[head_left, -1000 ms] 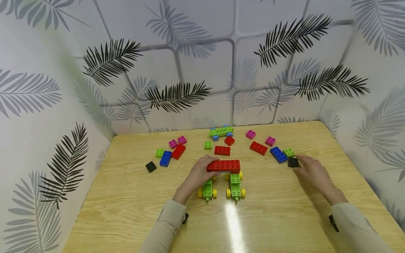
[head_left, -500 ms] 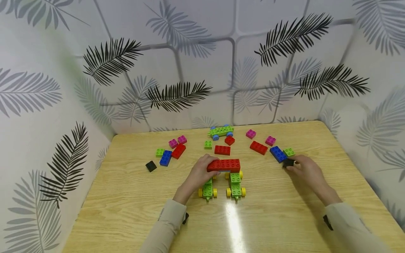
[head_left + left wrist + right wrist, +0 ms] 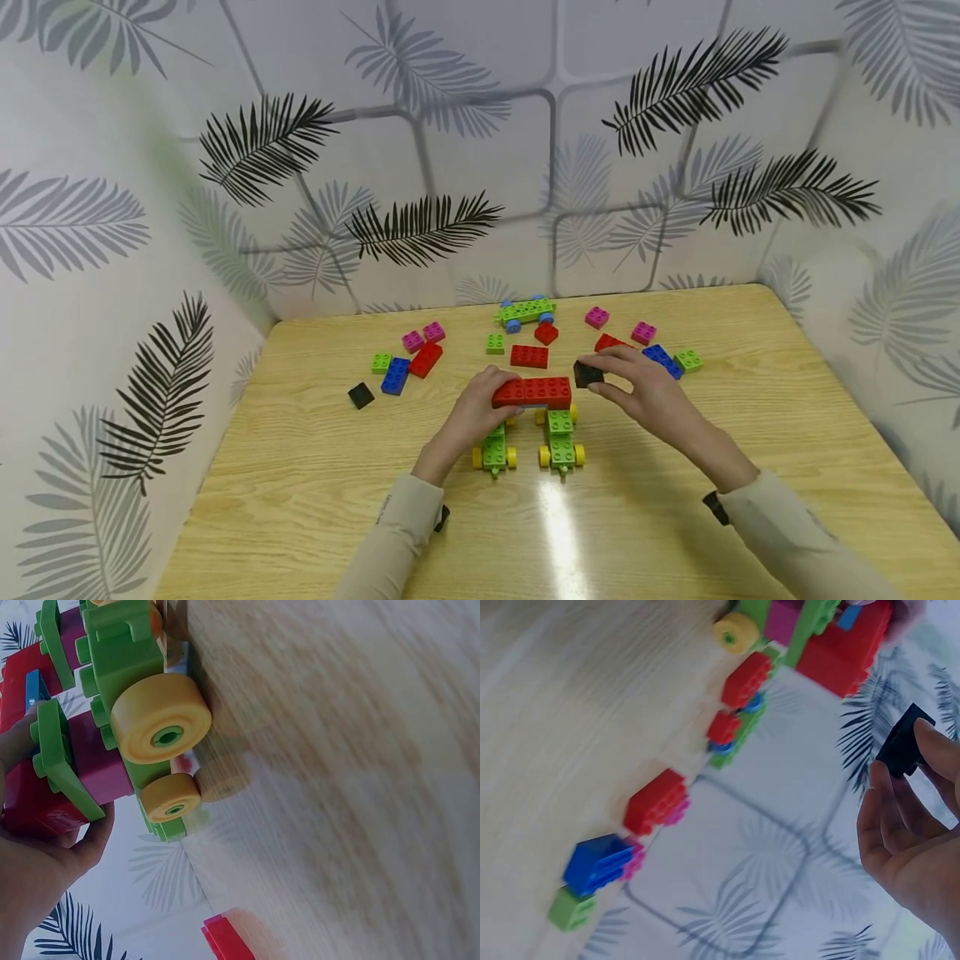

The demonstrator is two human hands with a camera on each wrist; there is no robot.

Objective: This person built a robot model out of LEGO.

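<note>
My left hand [image 3: 472, 404] grips the left end of a row of red toy bricks [image 3: 547, 390]. The row bridges two green wheeled bases [image 3: 562, 452] with yellow wheels. In the left wrist view, a magenta brick [image 3: 99, 759] and a thin green brick [image 3: 66, 761] sit between one base and the red top. My right hand [image 3: 648, 392] pinches a black brick [image 3: 588, 375] between thumb and fingers, close to the right end of the red row. The right wrist view shows this black brick [image 3: 904, 742] held in the air, tilted.
Behind the build are a green base with blue wheels [image 3: 527, 312] and a red brick [image 3: 529, 357]. Blue [image 3: 395, 376], red and magenta bricks lie at the left, near another black brick [image 3: 361, 395]. More loose bricks, including a green one [image 3: 687, 360], lie at the right.
My right hand has picked up the black brick beside the green and blue bricks and carried it left to the red row. My left hand has stayed on the build.
</note>
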